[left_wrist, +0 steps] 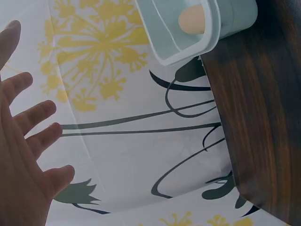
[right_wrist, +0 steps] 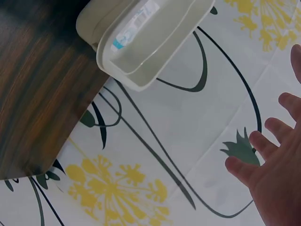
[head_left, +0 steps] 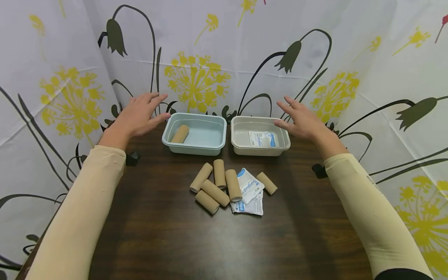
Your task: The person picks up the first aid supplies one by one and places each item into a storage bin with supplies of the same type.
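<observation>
My left hand [head_left: 140, 114] hovers with spread fingers just left of a light blue plastic tub [head_left: 210, 149], holding nothing. Inside that tub lies one cardboard tube [head_left: 180, 134]. On the other side, my right hand [head_left: 300, 118], also spread and holding nothing, is over the right edge of a beige tub [head_left: 260, 152]. A white and blue packet [head_left: 261, 139] marked "Surgical" lies in the beige tub. Both wrist views show the left hand [left_wrist: 28, 136] and the right hand [right_wrist: 277, 155] apart from the tubs.
In front of the tubs, several cardboard tubes [head_left: 215, 193] are heaped on the dark wooden table [head_left: 168, 241]. White packets [head_left: 249, 186] lie partly beneath them, with a single tube [head_left: 266, 183] to their right. A flower-patterned curtain [head_left: 224, 39] hangs behind the table.
</observation>
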`<state>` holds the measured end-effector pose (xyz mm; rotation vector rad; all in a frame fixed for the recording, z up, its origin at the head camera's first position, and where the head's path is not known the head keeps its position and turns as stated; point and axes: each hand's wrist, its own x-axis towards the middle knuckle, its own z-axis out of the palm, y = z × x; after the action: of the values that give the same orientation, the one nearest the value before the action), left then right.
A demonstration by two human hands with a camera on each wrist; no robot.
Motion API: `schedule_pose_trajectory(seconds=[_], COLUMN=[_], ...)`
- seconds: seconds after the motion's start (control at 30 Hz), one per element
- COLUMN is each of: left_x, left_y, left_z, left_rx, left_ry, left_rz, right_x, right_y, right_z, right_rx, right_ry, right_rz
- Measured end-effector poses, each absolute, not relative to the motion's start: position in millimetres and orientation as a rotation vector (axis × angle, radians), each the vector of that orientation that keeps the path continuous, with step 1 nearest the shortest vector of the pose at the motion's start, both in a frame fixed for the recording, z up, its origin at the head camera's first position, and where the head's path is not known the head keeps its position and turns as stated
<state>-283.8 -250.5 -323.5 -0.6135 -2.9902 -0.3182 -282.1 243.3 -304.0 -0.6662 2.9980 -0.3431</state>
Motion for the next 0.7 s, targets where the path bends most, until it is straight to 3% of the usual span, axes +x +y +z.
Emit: schedule_pose_trajectory(seconds=[0.37, 0.7], left_x=[-285, -281], left_y=[-268, -269], left_z=[-367, -422], left_rx=[-0.55, -0.454], left_ry=[-3.056, -3.075], left_rz=[-0.649, -0.973], right_x=[-266, -236], right_y=[230, 200], right_z=[-319, -363], right_rx=[-0.794, -0.961], right_ry=[2.943, 2.814], right_rz=[-0.393, -0.401])
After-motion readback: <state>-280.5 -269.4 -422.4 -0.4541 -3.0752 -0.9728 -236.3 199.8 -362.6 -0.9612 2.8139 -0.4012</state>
